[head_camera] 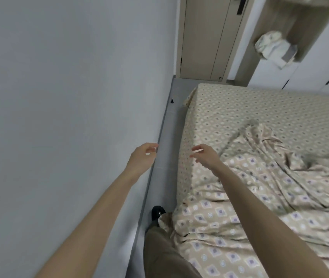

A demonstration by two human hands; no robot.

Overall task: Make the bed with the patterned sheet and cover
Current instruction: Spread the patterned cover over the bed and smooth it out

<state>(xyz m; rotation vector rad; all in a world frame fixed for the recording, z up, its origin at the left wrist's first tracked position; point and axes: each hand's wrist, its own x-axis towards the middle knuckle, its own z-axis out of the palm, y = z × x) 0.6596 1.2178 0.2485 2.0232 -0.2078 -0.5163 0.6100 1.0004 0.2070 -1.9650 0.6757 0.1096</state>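
The bed carries a beige patterned sheet (249, 109) stretched flat over the mattress, with its far corner slightly lifted. A crumpled patterned cover (259, 197) with larger squares lies bunched over the near half of the bed. My left hand (144, 155) hovers over the narrow floor gap beside the wall, fingers loosely curled, holding nothing. My right hand (204, 154) floats just above the bed's left edge near the cover's upper border, fingers relaxed and empty.
A grey wall (69, 97) runs close along the left, leaving a narrow grey floor strip (169, 147). My leg and black shoe (157, 212) stand in that gap. A wooden door (205, 37) and a shelf with white cloth (273, 47) lie beyond the bed.
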